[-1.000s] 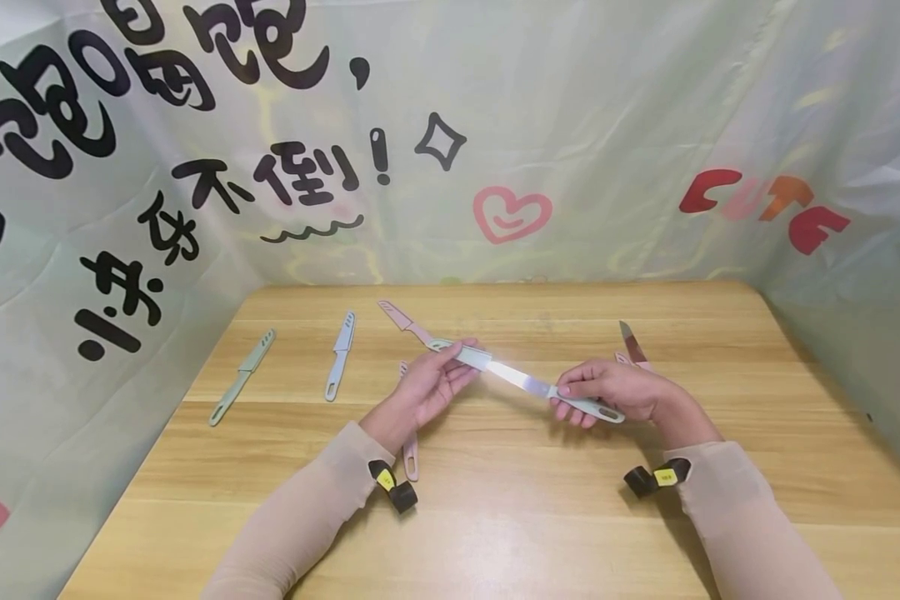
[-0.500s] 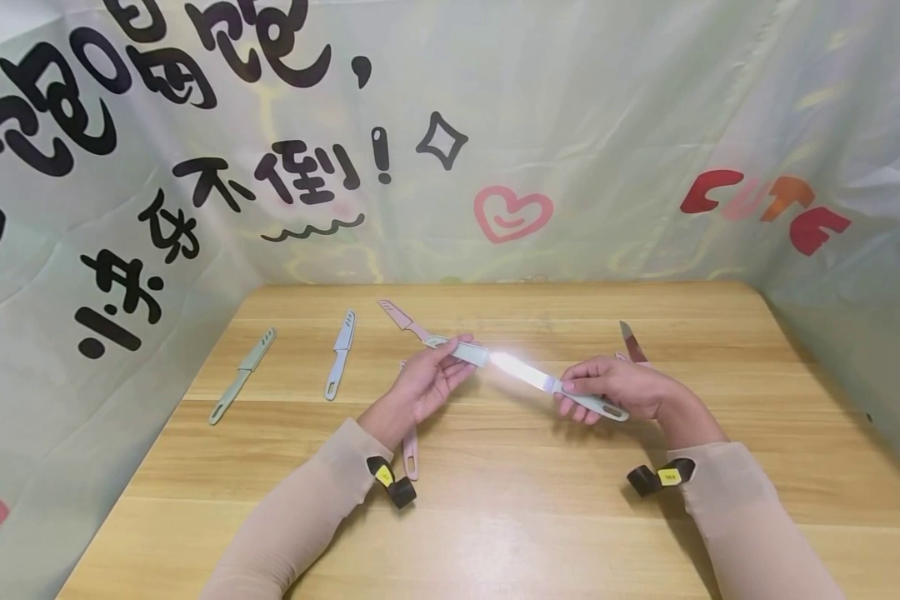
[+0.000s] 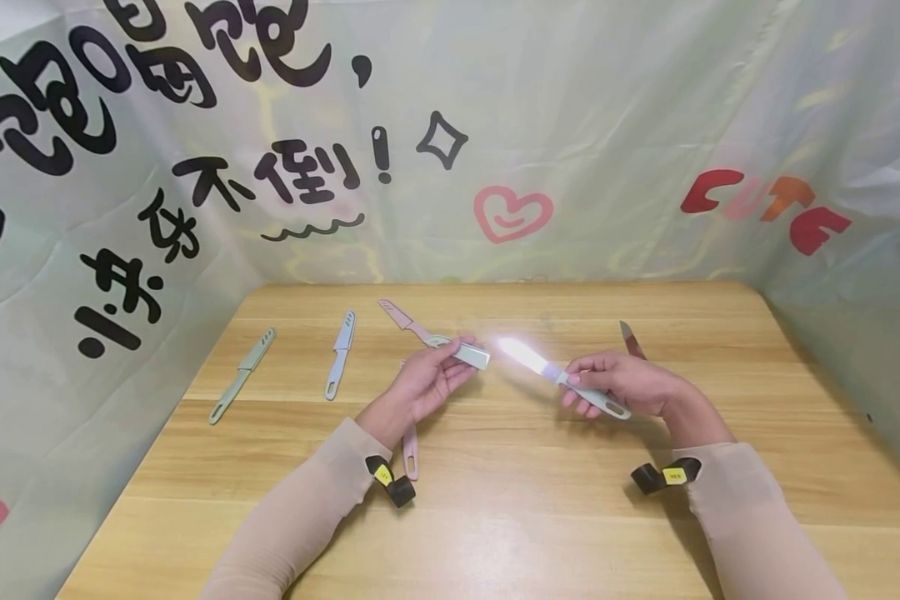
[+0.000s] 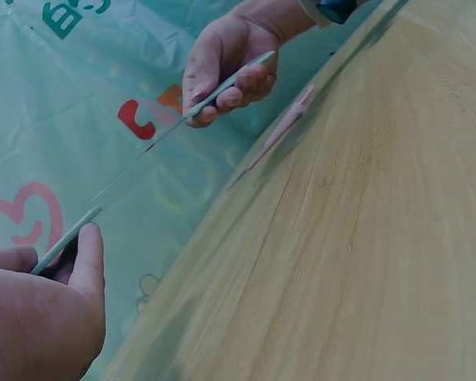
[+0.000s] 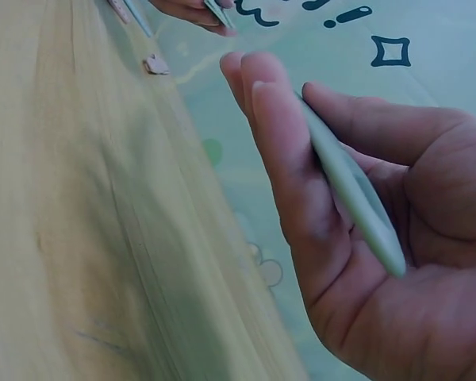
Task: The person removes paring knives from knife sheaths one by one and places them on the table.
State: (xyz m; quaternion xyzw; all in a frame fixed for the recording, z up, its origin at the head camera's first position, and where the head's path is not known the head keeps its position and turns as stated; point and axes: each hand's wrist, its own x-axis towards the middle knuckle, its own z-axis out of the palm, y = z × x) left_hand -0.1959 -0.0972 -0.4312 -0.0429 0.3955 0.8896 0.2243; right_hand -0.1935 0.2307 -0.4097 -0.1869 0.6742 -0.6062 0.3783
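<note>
My left hand (image 3: pixel 429 385) pinches a pale green knife sheath (image 3: pixel 471 356) between thumb and fingers, its mouth facing right. In my right hand (image 3: pixel 618 383) is the pale green handle (image 5: pixel 357 194) of a knife whose bare blade (image 3: pixel 521 355) glints brightly and points at the sheath. A small gap separates the blade's tip from the sheath's mouth in the head view. Both are held above the table. Behind my right hand lies a pink-handled knife (image 4: pixel 282 127) with its blade bare. Under my left wrist a pink knife (image 3: pixel 410 454) is partly hidden.
On the wooden table (image 3: pixel 510 533), a sheathed green knife (image 3: pixel 242 377) and a sheathed blue knife (image 3: pixel 340 356) lie at the left. A pink sheathed knife (image 3: pixel 401 317) lies beyond my left hand. A printed cloth (image 3: pixel 607 125) hangs behind the table.
The blade has come fully out of the sheath as my right hand drew slightly to the right. My left hand stays nearly still with the sheath.
</note>
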